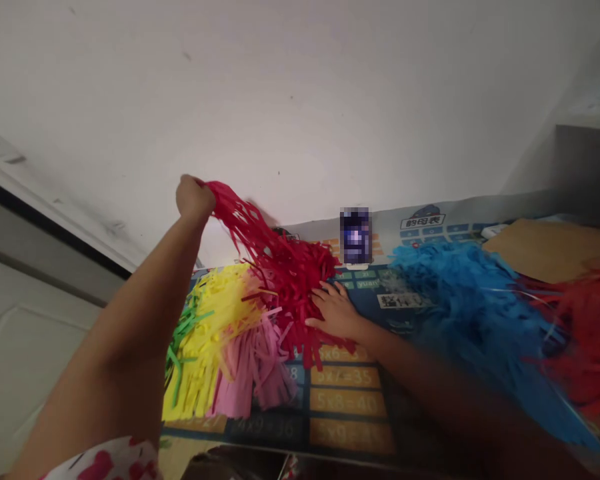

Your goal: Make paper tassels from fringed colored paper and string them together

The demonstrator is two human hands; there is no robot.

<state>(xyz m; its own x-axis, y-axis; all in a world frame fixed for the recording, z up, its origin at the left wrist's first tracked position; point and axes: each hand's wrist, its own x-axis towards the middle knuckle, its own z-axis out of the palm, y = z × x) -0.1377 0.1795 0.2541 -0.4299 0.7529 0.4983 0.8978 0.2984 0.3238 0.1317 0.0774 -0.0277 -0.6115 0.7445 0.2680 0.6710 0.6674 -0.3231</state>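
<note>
Lifting tangled red paper strips (280,267) w/ left hand (195,198), right hand (334,310) atop

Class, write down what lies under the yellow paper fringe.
The yellow paper fringe lies on a blue multiplication-table mat, with green strips at its edge. The mat's printing beneath it is covered and unreadable.

Brown paper (545,250) lies on a multiplication-table mat (347,402) beside a white wall (300,100).
</note>
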